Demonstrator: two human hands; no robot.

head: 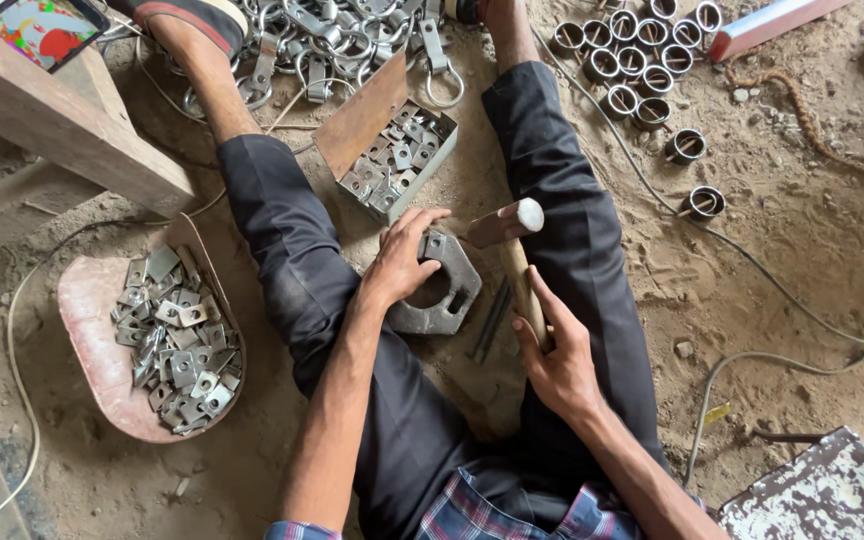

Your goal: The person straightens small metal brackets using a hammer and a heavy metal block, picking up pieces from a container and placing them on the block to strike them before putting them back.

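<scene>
Left hand (404,262) spread, fingertips pressing one grey steel die block with round hole (439,288) on the sandy floor (792,230). Right hand (552,350) gripping one wooden-handled steel hammer (508,240). Two containers of small punched metal plates alongside: pink scoop (87,330), cardboard box (367,115).

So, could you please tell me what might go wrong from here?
1. The left hand rests on the steel block right beside the hammer; a strike could catch its fingers.
2. The right hand holds the handle far back, so aim may wander.
3. The block sits on loose sand between the legs and could shift.
</scene>
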